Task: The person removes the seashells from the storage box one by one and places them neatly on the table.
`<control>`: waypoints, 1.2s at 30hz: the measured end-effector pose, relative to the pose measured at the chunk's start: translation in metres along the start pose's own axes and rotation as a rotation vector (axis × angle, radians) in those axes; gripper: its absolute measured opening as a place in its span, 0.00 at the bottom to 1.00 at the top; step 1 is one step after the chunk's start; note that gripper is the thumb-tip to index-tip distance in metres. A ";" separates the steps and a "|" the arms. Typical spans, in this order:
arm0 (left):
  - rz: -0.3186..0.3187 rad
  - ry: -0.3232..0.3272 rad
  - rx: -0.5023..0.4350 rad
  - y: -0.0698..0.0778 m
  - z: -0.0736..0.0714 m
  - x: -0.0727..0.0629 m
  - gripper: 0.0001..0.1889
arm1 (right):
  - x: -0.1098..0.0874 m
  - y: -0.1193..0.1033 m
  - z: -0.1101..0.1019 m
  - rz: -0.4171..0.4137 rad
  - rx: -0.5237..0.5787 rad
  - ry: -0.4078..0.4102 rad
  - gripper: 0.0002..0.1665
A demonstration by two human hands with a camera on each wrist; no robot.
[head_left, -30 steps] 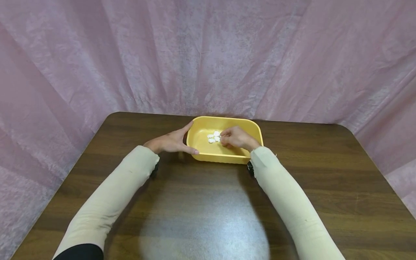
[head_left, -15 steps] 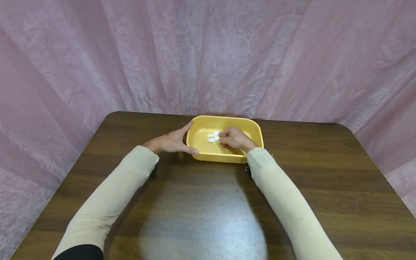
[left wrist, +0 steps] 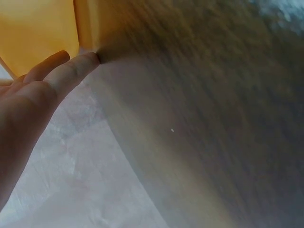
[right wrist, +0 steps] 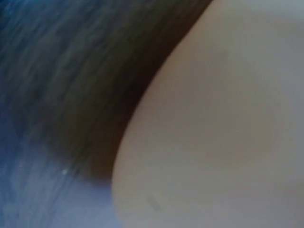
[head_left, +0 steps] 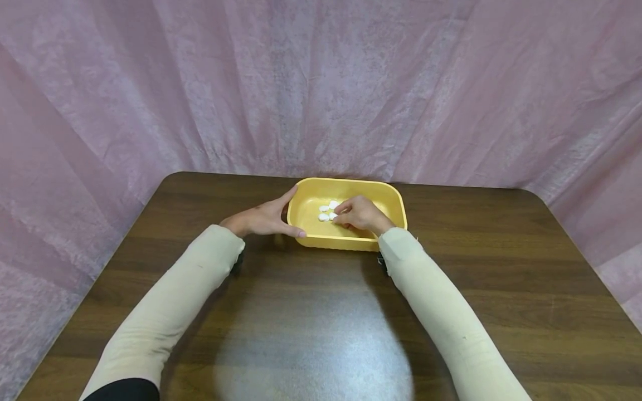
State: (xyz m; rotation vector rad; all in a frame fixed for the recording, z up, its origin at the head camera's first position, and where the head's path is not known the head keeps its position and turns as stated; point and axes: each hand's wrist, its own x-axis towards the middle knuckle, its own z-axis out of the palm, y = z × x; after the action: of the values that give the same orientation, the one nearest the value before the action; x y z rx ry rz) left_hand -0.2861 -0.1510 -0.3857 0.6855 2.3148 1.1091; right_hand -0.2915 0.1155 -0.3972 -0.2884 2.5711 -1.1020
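Observation:
A shallow yellow plastic tub [head_left: 346,243] stands near the far edge of the table. My left hand [head_left: 266,218] spans its left end, the thumb against the near wall and straight fingers along the far corner. In the left wrist view, extended fingers [left wrist: 71,71] touch the tub's outer wall [left wrist: 40,33]. Inside the tub lie several small white pieces [head_left: 324,209], too small to identify. My right hand [head_left: 362,215] reaches in from the right with bent fingers, its fingertips pinching at a white piece [head_left: 333,216] on the cluster's right side. The fingers partly hide it.
The brown wooden tabletop [head_left: 311,323] extends in front of the tub and to both sides. A pink curtain [head_left: 321,89] hangs just behind the table's far edge. The right wrist view is mostly filled by a blurred pale surface [right wrist: 213,128].
My right hand has shifted slightly left towards the white pieces, which now lie a little farther left and more spread out. The left hand and the tub have hardly moved.

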 end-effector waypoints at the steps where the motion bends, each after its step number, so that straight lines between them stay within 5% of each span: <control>1: -0.005 0.002 0.006 0.000 0.000 0.000 0.66 | 0.000 0.000 0.000 -0.003 -0.006 0.004 0.20; 8: -0.042 0.008 0.041 0.002 -0.001 -0.002 0.66 | -0.002 -0.003 0.003 -0.034 -0.092 0.007 0.17; 21: -0.040 0.018 0.022 0.001 0.002 -0.003 0.64 | -0.003 -0.002 0.002 -0.041 -0.094 -0.034 0.11; 30: 0.012 0.013 -0.055 -0.002 0.004 -0.001 0.65 | -0.005 0.000 -0.004 -0.027 -0.014 -0.108 0.08; 36: -0.015 0.018 -0.041 -0.001 0.003 -0.002 0.66 | -0.012 -0.003 -0.010 -0.019 0.068 -0.128 0.11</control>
State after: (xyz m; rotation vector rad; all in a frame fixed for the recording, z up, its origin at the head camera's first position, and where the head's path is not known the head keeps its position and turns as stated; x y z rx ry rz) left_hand -0.2834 -0.1510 -0.3875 0.6438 2.3014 1.1571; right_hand -0.2840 0.1239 -0.3865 -0.3550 2.4183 -1.1374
